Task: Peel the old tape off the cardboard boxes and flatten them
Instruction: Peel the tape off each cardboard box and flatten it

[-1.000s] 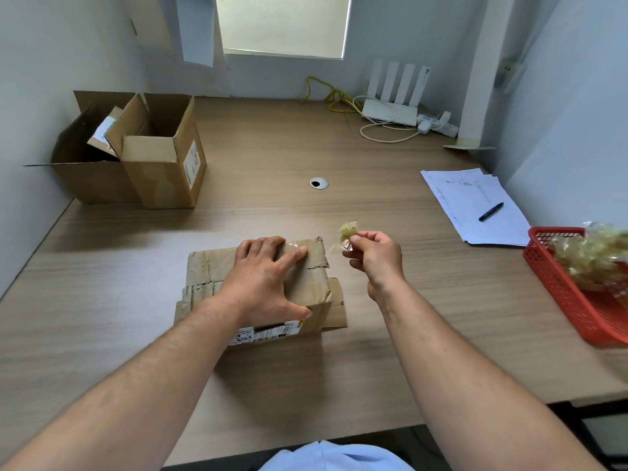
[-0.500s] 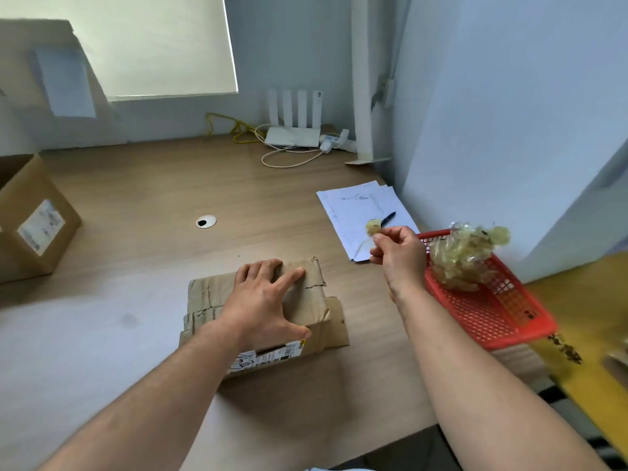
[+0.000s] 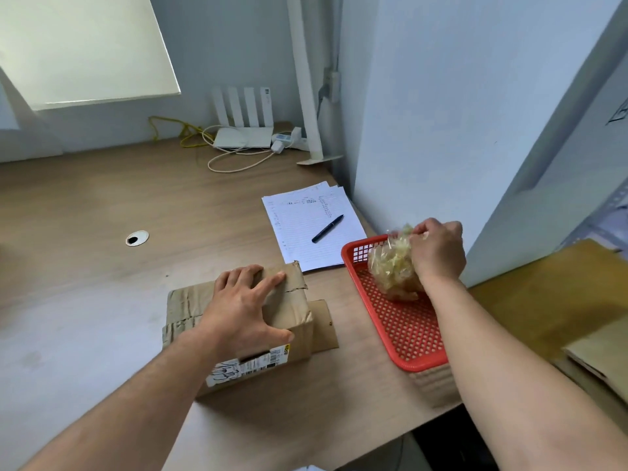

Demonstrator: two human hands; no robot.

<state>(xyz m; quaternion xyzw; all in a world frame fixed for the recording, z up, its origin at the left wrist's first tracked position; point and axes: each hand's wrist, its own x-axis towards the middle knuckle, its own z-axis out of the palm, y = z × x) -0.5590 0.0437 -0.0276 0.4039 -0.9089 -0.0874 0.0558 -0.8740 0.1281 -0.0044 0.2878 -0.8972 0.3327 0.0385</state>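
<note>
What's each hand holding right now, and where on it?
The right hand pinches the tape ball at its top, in the red basket. The left hand holds nothing; it presses flat on the box.

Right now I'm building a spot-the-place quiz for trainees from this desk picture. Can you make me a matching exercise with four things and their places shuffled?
Things:
1. pen
2. tape wad
3. left hand
4. router

Places:
A. in the red basket
B. pressed on the cardboard box
C. at the back of the desk
D. on the paper sheets

Pairs: 1-D, 2-A, 3-B, 4-C.
</note>
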